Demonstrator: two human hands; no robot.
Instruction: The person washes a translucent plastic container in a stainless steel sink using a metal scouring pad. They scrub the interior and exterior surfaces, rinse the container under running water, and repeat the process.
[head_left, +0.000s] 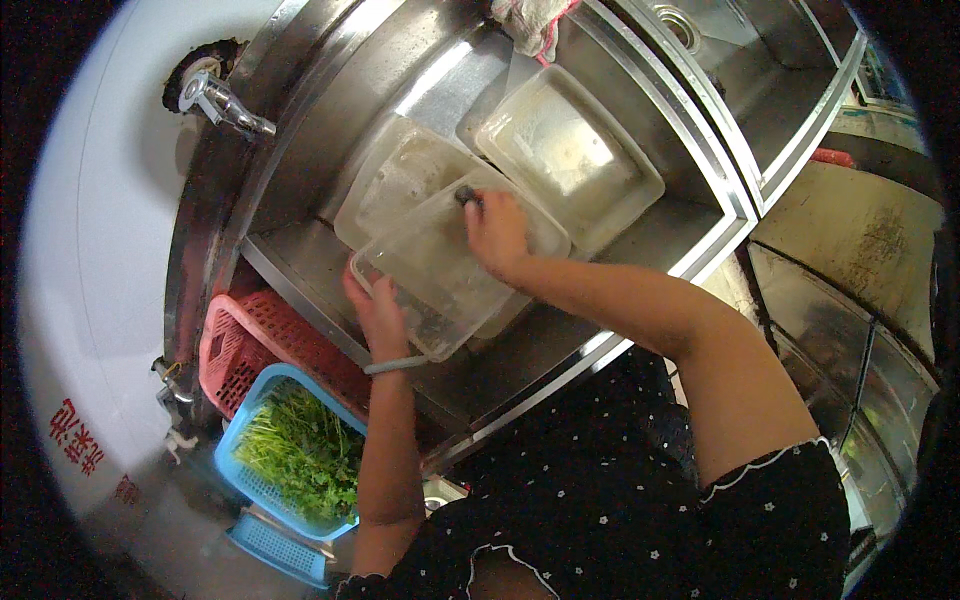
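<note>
My left hand (381, 319) grips the near left edge of a clear plastic container (442, 259) inside a stainless-steel sink. My right hand (499, 229) is over that container, its fingers closed on a small dark scrubber (466, 195), probably a scouring pad. Under and beyond it rests a second translucent container (397, 169) with some liquid in it. To its right lies another translucent container (570, 157) holding cloudy water, its rim near the sink's right wall.
A chrome faucet (232, 109) juts from the wall at the left. Beside the sink stand a pink plastic basket (281, 330) and a blue basket (244, 420) of leafy greens (300, 450). A cloth (532, 26) hangs at the top. The sink's metal rim (705, 247) runs along my right forearm.
</note>
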